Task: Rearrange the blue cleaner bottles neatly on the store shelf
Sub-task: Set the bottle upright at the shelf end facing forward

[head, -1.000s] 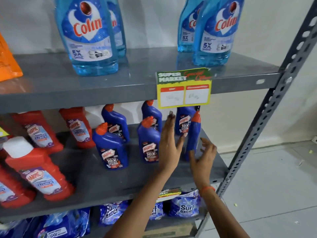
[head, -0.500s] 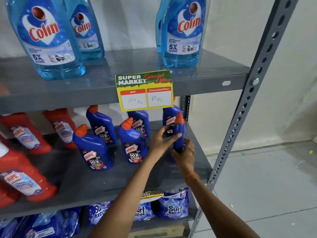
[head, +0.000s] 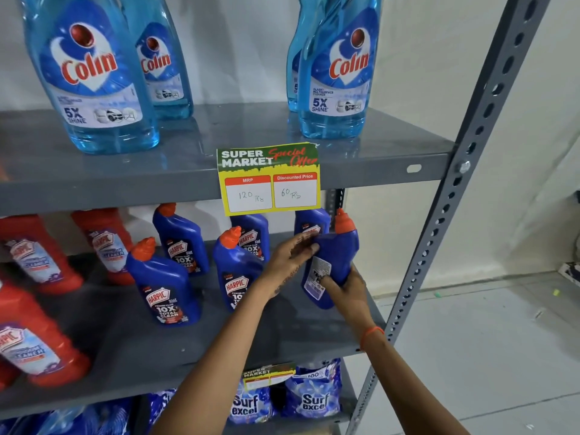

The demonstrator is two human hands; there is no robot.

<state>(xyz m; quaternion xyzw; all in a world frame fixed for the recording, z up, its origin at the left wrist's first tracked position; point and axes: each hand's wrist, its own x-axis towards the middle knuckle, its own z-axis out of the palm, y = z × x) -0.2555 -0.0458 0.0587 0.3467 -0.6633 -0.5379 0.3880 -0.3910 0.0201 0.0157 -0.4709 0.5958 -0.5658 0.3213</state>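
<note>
Several dark blue Harpic bottles with orange caps stand on the grey middle shelf (head: 131, 350). The rightmost blue bottle (head: 337, 255) is tilted with its back label facing me, and both hands hold it. My left hand (head: 290, 255) grips its upper left side. Lower down, my right hand (head: 346, 287) clasps the base. To the left, one blue bottle (head: 235, 271) stands in front, partly hidden by my left forearm, and another (head: 163, 284) stands further left. Three more stand behind, among them one (head: 182, 243) at the back left.
Red Harpic bottles (head: 34, 343) fill the left of the same shelf. Light blue Colin bottles (head: 94, 76) stand on the shelf above, whose edge carries a price tag (head: 270, 178). Surf Excel packs (head: 314, 394) lie below. A grey upright post (head: 445, 215) bounds the right side.
Both hands reached in from open and apart and closed on the rightmost blue bottle. It is now turned so its back label shows and is tilted.
</note>
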